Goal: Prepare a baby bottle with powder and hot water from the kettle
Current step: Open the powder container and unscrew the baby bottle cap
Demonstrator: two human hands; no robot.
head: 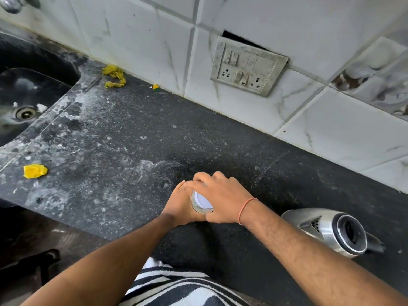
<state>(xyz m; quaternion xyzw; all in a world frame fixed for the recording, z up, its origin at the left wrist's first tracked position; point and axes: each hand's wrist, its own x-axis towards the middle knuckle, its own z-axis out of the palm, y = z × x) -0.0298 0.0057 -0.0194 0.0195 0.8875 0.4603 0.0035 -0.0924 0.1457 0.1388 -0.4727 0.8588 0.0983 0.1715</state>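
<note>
A small clear container with a white round lid (203,202) stands on the black stone counter (136,133), near its front edge. My left hand (180,204) wraps around its side from the left. My right hand (217,195) curls over the lid from above and the right, fingers around its rim. Most of the container's body is hidden by both hands, so its contents cannot be made out. A steel kettle (331,231) stands on the counter to the right of my right forearm, its spout and dark top toward me.
A black sink (24,100) with a drain lies at the far left. Yellow scraps (34,171) and a yellow rag (113,76) lie on the counter. A switch and socket plate (247,66) hangs on the tiled wall behind.
</note>
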